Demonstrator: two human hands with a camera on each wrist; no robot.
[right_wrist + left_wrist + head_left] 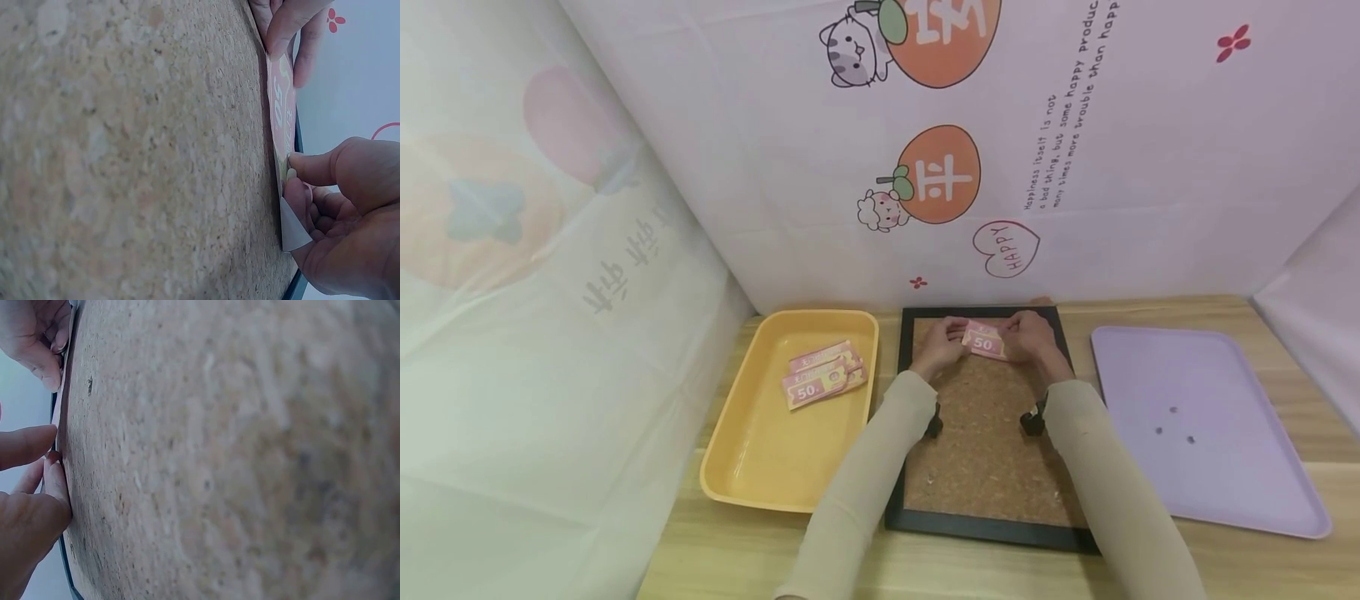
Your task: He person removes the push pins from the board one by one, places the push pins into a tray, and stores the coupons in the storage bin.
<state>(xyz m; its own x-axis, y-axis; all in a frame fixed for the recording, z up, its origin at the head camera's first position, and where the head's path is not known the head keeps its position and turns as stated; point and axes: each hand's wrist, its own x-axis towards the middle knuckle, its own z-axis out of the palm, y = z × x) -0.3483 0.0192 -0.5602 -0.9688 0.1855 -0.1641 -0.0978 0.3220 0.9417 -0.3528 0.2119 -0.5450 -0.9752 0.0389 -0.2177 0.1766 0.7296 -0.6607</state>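
Observation:
A pink-and-yellow coupon (983,342) printed with "50" lies against the upper part of a black-framed cork board (977,433). At its left end, my left hand (942,346) pinches the coupon between thumb and fingers. My right hand (1032,337) holds the other end, its thumb (315,169) and curled index finger meeting at the edge. In the right wrist view a pale corner (294,232) of the coupon bends up by that hand. Whether a small thing sits between the right fingertips is hidden.
To the left, a yellow tray (752,450) holds several similar coupons (823,375). A purple tray (1202,375) at the right carries three tiny dark pieces (1173,409), too small to identify. Behind the board hangs a printed white cloth (797,208). Everything rests on a wooden table (760,550).

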